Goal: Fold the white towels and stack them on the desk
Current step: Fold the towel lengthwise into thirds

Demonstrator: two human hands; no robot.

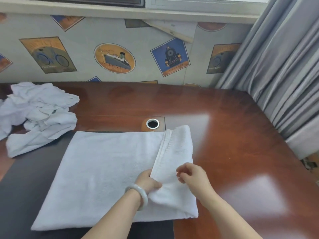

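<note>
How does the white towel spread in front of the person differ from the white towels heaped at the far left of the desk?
The spread white towel lies flat, its right end folded over and gripped by the left hand; the crumpled white towel heap is bunched and untouched. The spread one is single; the heap seems to hold several. Both are white terry cloth on the reddish-brown wooden desk.

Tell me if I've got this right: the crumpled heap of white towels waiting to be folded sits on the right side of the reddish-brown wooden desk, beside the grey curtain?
Not quite. The head view shows the crumpled heap of white towels on the left side of the reddish-brown wooden desk, far from the grey curtain, which hangs at the right.
</note>
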